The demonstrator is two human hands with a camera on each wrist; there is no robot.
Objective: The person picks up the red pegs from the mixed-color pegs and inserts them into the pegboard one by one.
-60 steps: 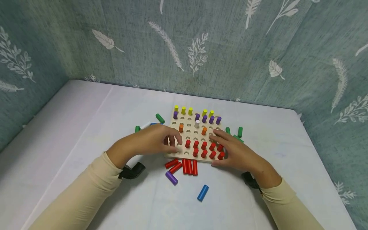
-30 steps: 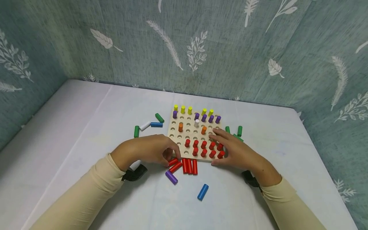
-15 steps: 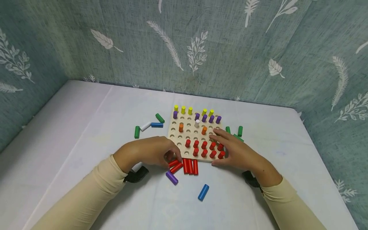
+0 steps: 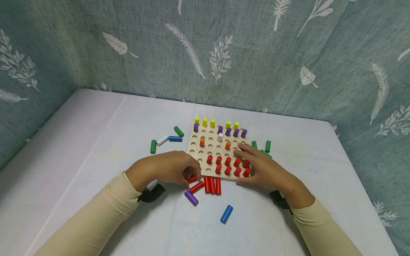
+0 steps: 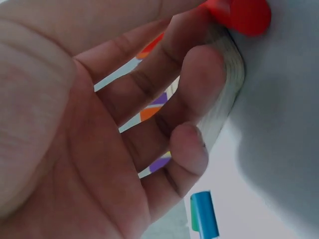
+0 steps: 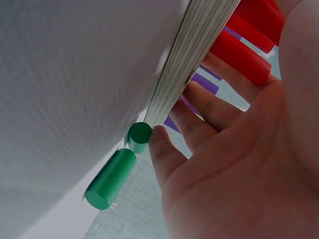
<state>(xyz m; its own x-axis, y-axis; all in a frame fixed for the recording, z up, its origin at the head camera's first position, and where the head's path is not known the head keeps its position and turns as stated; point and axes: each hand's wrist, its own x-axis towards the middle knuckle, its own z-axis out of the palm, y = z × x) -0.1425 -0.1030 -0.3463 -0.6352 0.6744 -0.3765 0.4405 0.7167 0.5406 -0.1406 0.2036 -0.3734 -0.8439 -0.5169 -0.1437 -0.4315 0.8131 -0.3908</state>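
Note:
A wooden pegboard lies mid-table, with yellow, purple, orange, white and red pegs standing in some of its holes. My left hand is at the board's front left corner. Its thumb and index finger pinch a red peg, seen at the top of the left wrist view; the other fingers are loosely bent. My right hand rests at the board's right edge, fingers spread and reaching over it beside the red pegs. The ends of some of its fingers are hidden behind the board in the right wrist view.
Loose red pegs lie before the board, with a purple peg and a blue peg nearer. Green, white and blue pegs lie left of the board. Several green pegs lie to its right.
My left hand has come down from the board's front left holes to the loose red pegs, and the pinched one has shifted slightly. My right hand has stayed put.

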